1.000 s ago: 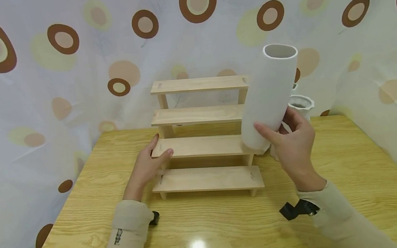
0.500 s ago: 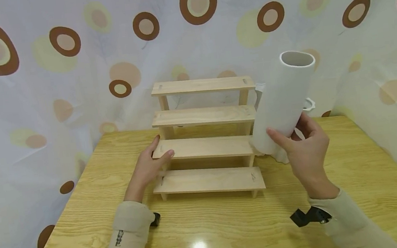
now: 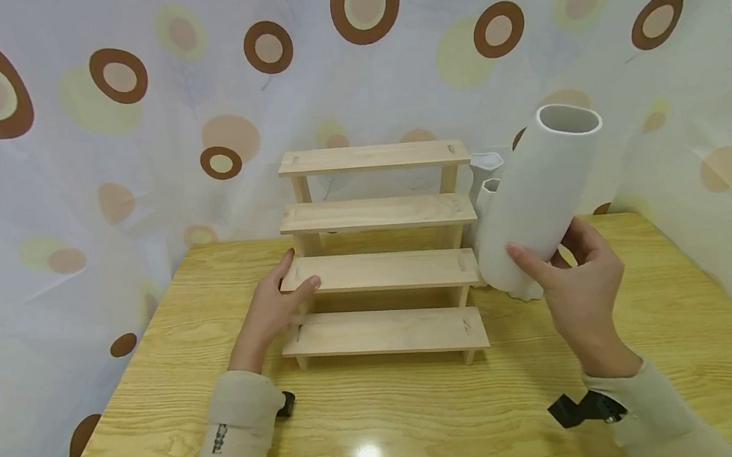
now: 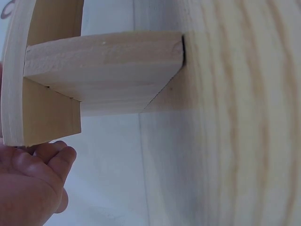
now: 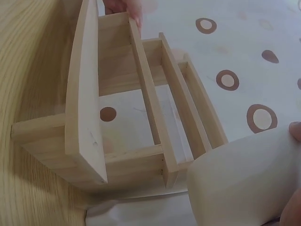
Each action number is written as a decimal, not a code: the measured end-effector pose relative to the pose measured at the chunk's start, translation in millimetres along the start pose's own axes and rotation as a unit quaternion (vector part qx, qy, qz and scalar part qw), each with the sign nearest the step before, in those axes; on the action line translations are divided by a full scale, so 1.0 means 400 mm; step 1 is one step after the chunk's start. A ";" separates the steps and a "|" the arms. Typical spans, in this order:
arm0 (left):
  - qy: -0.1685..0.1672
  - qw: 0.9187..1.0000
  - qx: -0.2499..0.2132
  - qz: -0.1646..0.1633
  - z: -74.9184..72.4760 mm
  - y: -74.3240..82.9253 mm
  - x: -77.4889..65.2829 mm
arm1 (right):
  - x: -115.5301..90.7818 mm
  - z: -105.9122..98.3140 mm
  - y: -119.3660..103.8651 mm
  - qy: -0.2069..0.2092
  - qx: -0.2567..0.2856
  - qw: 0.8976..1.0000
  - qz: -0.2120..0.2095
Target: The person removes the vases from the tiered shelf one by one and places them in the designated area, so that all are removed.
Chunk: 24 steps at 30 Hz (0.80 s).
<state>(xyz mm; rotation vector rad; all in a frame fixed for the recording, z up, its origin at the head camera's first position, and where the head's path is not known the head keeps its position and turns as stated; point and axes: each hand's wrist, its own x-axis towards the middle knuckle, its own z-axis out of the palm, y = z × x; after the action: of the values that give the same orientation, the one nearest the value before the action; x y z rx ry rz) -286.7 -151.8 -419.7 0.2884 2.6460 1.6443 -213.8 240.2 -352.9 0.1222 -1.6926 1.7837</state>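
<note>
A four-step wooden display shelf (image 3: pixel 378 271) stands on the table. My left hand (image 3: pixel 271 303) grips the left end of its second step from the bottom, thumb on top; in the left wrist view its curled fingers (image 4: pixel 61 162) show beside the board. To the right of the shelf, my right hand (image 3: pixel 582 286) holds a tall white vase (image 3: pixel 543 195) near its lower end, thumb on the near side. The vase leans with its open mouth up and to the right. The right wrist view shows its rounded base (image 5: pixel 240 179) close to the shelf's right end.
Behind the held vase, more white vases stand beside the shelf, one with a flared rim (image 3: pixel 485 161) and a narrower one (image 3: pixel 490 189). They are partly hidden. The wood-grain table (image 3: pixel 323 439) backs onto a patterned curtain (image 3: pixel 336 95).
My right hand has moved right and slightly down with the white vase, which uncovers the shelf's right end and vases behind it. My left hand stays on the shelf.
</note>
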 end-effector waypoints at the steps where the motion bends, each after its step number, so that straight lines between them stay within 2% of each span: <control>1: 0.000 1.000 0.001 0.001 0.000 0.000 0.000 | -0.001 -0.003 0.000 0.001 -0.003 1.000 -0.001; 10: -0.001 1.000 0.001 0.000 -0.001 0.002 0.000 | -0.017 -0.030 0.020 0.016 -0.030 0.999 0.027; 24: 0.000 1.000 0.006 0.005 0.000 0.000 -0.001 | -0.045 -0.054 0.074 0.017 -0.094 0.994 0.058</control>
<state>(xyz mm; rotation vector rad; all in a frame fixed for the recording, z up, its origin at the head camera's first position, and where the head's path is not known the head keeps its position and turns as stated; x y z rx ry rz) -286.4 -151.8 -419.8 0.3031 2.6600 1.6325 -207.1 254.7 -390.4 -0.0910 -1.8658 1.6869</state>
